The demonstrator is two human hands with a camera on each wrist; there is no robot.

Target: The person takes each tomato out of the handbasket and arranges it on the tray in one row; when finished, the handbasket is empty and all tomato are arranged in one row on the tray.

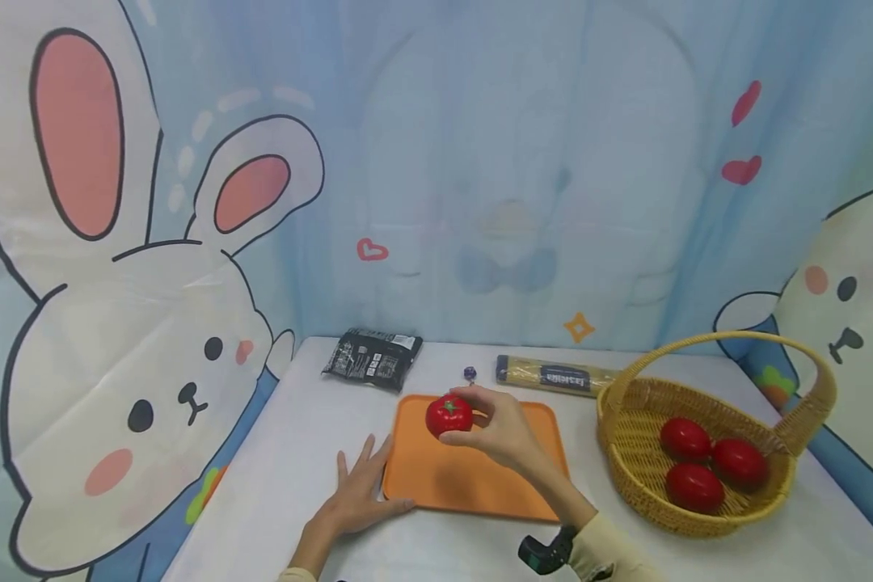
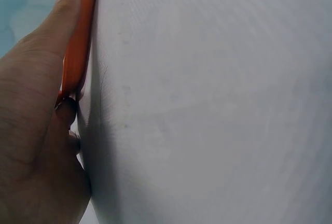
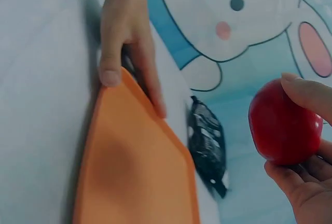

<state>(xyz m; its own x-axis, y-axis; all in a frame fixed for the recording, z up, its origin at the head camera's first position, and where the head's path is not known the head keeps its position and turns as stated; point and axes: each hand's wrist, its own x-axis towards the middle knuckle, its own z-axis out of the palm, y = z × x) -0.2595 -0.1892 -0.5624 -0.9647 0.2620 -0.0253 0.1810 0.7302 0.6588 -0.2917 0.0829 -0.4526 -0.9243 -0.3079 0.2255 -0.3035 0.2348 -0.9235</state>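
A red tomato (image 1: 449,415) with a green stem top is held in my right hand (image 1: 500,430), above the orange tray (image 1: 473,485). In the right wrist view, thumb and fingers curl round the tomato (image 3: 284,123) from the side. My left hand (image 1: 364,495) lies at the tray's near left corner with its fingers spread. Its thumb touches the front edge and its index finger runs along the left edge. The left wrist view shows that thumb against the tray's rim (image 2: 82,37).
At the right stands a wicker basket (image 1: 629,485) with a tall handle, holding several red items (image 1: 694,487). A black packet (image 1: 375,358), a small purple-topped object (image 1: 470,373) and a yellow pasta pack (image 1: 553,376) lie along the back of the white table (image 1: 262,485).
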